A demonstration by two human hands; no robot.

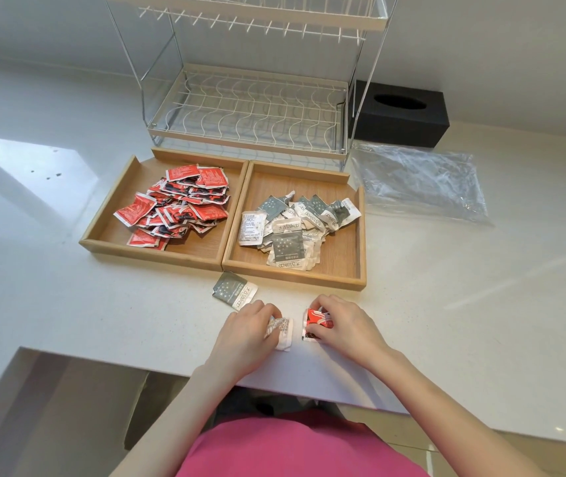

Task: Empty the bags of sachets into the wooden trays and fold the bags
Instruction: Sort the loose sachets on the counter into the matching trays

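Two wooden trays sit side by side on the white counter. The left tray holds a pile of red sachets. The right tray holds grey-and-white sachets. One grey sachet lies loose on the counter in front of the trays. My left hand pinches a white sachet near the counter's front edge. My right hand grips a red sachet beside it. A clear plastic bag lies flat to the right of the trays.
A white wire dish rack stands behind the trays. A black tissue box sits at the back right. The counter's front edge runs just below my hands.
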